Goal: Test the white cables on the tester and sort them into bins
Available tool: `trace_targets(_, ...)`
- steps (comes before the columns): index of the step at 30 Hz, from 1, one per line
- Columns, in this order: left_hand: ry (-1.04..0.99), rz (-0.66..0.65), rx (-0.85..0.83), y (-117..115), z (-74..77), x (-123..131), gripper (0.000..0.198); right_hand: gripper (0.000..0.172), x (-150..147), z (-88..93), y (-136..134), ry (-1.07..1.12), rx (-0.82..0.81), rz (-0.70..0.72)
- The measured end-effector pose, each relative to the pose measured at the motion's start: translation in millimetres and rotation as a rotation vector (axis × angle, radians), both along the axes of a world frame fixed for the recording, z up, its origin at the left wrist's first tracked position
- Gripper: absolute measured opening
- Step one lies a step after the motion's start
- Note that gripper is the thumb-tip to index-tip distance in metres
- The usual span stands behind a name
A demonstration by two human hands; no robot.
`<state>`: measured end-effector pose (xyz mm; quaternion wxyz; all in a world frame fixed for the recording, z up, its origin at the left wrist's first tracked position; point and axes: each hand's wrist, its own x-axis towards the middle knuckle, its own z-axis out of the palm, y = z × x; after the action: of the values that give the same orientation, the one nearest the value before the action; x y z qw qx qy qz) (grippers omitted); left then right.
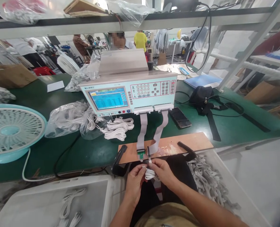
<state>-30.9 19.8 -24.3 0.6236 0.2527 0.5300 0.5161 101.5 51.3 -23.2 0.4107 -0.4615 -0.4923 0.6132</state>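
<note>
A coiled white cable (150, 174) hangs between my two hands over my lap. My left hand (135, 179) pinches one end of it, with a light connector just showing at the fingertips below the green circuit board (141, 155). My right hand (163, 170) grips the other end, its white plug held up against the second ribbon-cable connector (148, 152); whether the plug is fully seated I cannot tell. Two grey ribbon cables (142, 132) run from these boards up to the tester (130, 94), whose blue screen is lit.
The boards sit on a copper-coloured strip (194, 142) with black clamps (119, 159). A bin (107, 195) with a few cables stands left, another bin of cables (208, 179) right. Around the tester are bagged cables (69, 116), a fan (12, 129), a phone (180, 117) and a black bag (202, 97).
</note>
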Motion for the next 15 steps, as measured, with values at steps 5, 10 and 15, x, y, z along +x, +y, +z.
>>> trace_targets(5,0.185,-0.124,0.086,1,-4.7,-2,0.029,0.033,-3,11.4,-1,0.094,-0.143,-0.01)
trace_targets(10,0.185,-0.049,0.085,2,-5.7,2,0.031,0.035,-6,15.2,-1,0.213,-0.283,-0.022)
trace_targets(15,0.204,0.066,0.075,3,-6.1,6,0.029,0.036,-10,15.4,0,0.291,-0.334,-0.079)
